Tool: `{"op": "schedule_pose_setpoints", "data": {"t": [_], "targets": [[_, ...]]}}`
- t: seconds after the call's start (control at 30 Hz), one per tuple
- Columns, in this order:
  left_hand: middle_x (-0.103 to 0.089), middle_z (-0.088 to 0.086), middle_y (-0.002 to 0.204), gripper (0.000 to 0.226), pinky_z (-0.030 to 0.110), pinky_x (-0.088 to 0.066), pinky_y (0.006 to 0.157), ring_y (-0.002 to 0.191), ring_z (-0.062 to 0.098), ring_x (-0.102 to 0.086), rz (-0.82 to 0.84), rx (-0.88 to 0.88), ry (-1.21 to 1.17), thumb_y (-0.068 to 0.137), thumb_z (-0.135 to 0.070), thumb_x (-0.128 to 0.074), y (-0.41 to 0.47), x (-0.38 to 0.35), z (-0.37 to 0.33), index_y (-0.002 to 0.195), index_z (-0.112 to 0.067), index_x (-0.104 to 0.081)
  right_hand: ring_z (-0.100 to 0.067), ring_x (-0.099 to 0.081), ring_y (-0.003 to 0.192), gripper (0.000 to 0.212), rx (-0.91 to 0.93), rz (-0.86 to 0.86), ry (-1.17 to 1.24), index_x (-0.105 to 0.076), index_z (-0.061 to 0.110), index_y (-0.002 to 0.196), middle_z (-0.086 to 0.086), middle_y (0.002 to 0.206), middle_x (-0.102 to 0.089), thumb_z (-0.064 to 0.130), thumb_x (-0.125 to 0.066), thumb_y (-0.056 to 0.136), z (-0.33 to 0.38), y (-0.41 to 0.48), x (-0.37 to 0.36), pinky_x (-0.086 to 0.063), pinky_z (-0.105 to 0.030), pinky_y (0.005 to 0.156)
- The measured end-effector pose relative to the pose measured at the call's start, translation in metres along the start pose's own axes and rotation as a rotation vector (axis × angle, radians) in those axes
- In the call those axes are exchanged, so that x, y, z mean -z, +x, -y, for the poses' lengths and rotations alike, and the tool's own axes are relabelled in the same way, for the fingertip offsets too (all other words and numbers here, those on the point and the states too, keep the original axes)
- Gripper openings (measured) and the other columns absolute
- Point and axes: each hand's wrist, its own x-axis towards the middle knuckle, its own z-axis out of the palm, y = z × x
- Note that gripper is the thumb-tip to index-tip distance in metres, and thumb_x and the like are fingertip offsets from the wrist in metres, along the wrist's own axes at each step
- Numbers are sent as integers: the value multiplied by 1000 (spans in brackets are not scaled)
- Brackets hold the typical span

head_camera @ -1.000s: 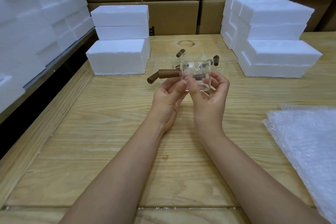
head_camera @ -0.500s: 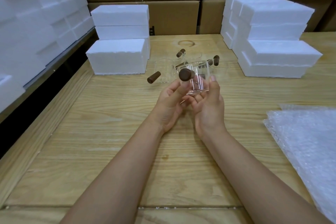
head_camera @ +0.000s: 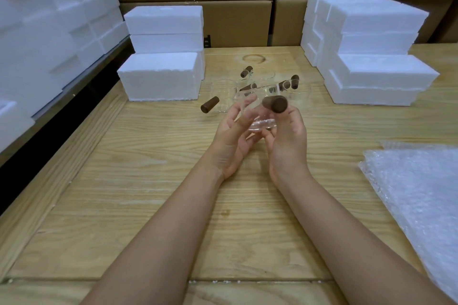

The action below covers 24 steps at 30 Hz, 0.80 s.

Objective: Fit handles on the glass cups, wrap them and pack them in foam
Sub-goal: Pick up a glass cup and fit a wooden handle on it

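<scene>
A clear glass cup (head_camera: 260,116) with a brown wooden handle (head_camera: 277,104) is held above the table between both hands. The handle's round end points toward me. My left hand (head_camera: 233,136) cups the cup's left side with curled fingers. My right hand (head_camera: 287,138) grips its right side under the handle. Behind them stand other glass cups with brown handles: one (head_camera: 221,96) to the left with its handle (head_camera: 209,104) sticking out, and others (head_camera: 267,82) further back. Their glass is hard to tell apart.
White foam blocks are stacked at the back left (head_camera: 161,77) and back right (head_camera: 376,77), with more foam along the left wall (head_camera: 49,32). A sheet of bubble wrap (head_camera: 421,193) lies at the right. Cardboard boxes (head_camera: 235,20) line the back of the wooden table (head_camera: 148,193).
The cup has been turned in my hands: its handle swung from pointing left to pointing toward me, on the right side. Both hands shifted their hold around it.
</scene>
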Motion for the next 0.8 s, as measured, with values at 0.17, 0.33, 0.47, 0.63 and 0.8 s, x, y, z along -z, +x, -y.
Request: {"op": "schedule_pose_setpoints", "data": {"t": [0.17,0.33,0.47,0.63,0.8], "targets": [[-67,4,98,99,20,-51,65,79,11,-63,18,6,-38,49,-58,-86,0,-2,0,128,-9,-52,-12,-63,57,26,-56,56,-87,-63,11,88,5,67,-66,35,-57,81,1,3,0,-53,-24,52],[-71,-3,84,63,29,-54,81,96,16,-66,-108,-59,25,56,-41,-83,1,0,1,104,-10,-56,-11,-59,72,14,414,5,-613,-54,32,100,15,86,-65,29,-43,93,3,2,16,-51,-38,69],[-70,7,92,67,36,-56,77,87,25,-66,-166,-70,39,65,-37,-73,1,-1,-1,118,-3,-48,6,-55,77,27,743,23,-710,-50,11,114,24,90,-59,23,-36,93,12,4,23,-42,-15,71],[-69,-2,74,54,35,-53,64,65,15,-64,-125,-72,110,65,-32,-74,0,-4,4,106,-7,-47,-14,-60,57,19,1096,-21,-1093,-63,-1,79,-6,71,-64,12,-55,90,17,9,29,-47,-31,43],[-70,4,87,47,31,-54,63,73,14,-65,-157,-151,233,71,-20,-69,-2,-9,7,104,-9,-38,-36,-56,49,42,793,-81,-1018,-53,-5,67,-18,55,-58,20,-38,97,21,16,32,-43,-45,45]]}}
